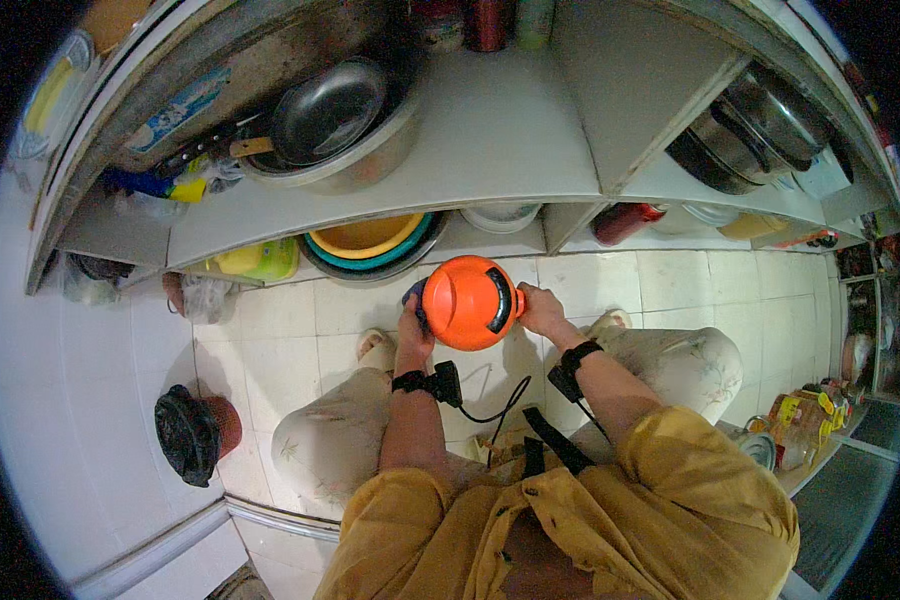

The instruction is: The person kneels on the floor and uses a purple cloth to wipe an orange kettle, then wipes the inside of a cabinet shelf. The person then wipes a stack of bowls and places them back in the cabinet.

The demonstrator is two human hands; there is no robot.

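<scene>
An orange kettle or pot [457, 304] with a black curved handle on its top hangs between my two hands, above the tiled floor. My left hand [415, 330] lies against its left side, with a dark cloth [418, 298] pressed to the surface. On the opposite side my right hand [541, 309] grips the short orange part that sticks out. Black bands with small boxes are strapped round both wrists. The underside of the orange vessel is hidden.
Ahead are cabinet shelves [495, 142] with a frying pan [330, 112] in a large basin, stacked coloured basins [367, 236], a red bottle [626, 223] and dark pots [757, 135]. A red bin [223, 427] with a black bag stands left; bottles [799, 424] stand right.
</scene>
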